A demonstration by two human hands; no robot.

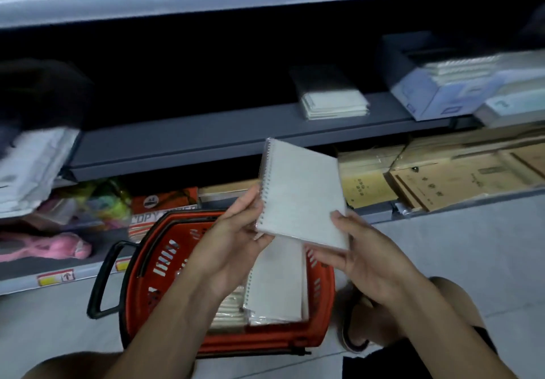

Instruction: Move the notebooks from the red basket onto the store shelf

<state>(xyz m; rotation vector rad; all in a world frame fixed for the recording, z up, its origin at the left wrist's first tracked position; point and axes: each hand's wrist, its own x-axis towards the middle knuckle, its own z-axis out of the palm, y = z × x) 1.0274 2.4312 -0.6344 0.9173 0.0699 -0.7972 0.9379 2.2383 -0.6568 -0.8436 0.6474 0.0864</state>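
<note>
Spiral notebook [300,192] held above red basket [165,263], below the shelf [188,139]. Left hand [233,240] fingers pinch the wire-bound corner; right hand [362,248] fingers clamp the lower edge. Likely light, stiff, slick in wrap; grip edges.

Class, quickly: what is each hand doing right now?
Left hand: closed on the notebook, spiral edge.
Right hand: closed on the same notebook, lower corner.

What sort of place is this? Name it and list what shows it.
Most likely a stationery aisle in a shop. Grey shelves hold stacked white notebooks and brown paper pads, a lower shelf edge carries a price tag, and a red shopping basket sits on the floor.
</note>
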